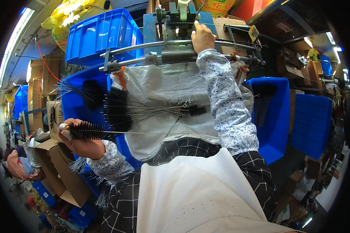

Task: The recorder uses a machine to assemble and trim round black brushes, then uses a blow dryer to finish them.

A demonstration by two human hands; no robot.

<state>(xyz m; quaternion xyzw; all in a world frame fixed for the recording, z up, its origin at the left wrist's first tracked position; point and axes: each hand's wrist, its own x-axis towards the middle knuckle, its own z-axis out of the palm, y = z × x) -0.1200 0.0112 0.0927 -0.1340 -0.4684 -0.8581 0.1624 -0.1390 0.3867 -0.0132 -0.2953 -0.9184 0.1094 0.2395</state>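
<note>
My left hand (81,145) is closed round the bristled end of a black tube brush (87,131), out at the left side. Its twisted wire stem points right, across my lap. My right hand (203,38) reaches up to the bench machine (181,17), fingertips pinched at a thin wire rod (212,24) that runs sideways through it. On the grey-white cloth (151,79) over my lap lies a bundle of black wire brushes (120,108), bristles to the left and looped wire ends to the right. A smaller black bristle tip (196,111) points the other way.
Metal rails (144,60) cross in front of the machine. One blue crate (105,37) stands at upper left. Blue bins flank my lap: the left bin (72,105) holds more brushes, the right bin (274,136) dark ones. An opened cardboard box (62,171) sits at lower left.
</note>
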